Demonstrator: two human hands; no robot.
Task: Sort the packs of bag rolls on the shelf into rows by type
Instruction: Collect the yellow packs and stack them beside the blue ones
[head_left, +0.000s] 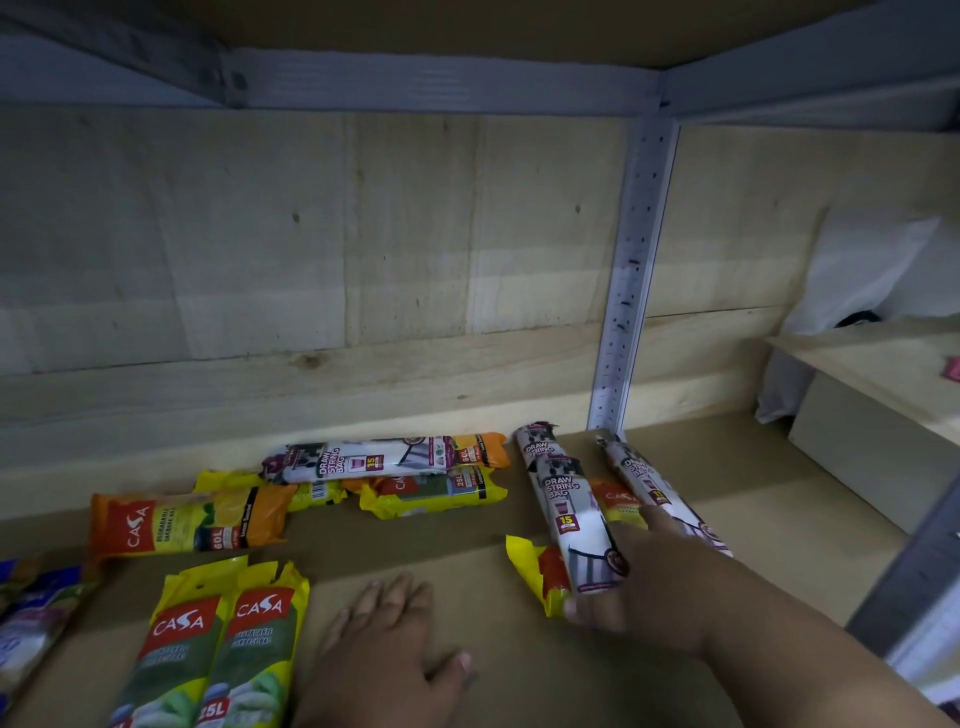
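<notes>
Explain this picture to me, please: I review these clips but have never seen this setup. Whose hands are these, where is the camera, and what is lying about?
There is no machine here. A person wears one camera on the head, looking forward and down into a wooden shelf, so the hands you see are their own.

The left hand lies flat on the shelf board with straight fingers and holds nothing. The right hand grips the near end of a white drawstring bag roll, which lies on top of a yellow pack.

Other packs lie around: two yellow packs side by side in front, an orange pack behind them, a second white roll to the right, and a third white roll resting across mixed yellow and orange packs at the back.
</notes>
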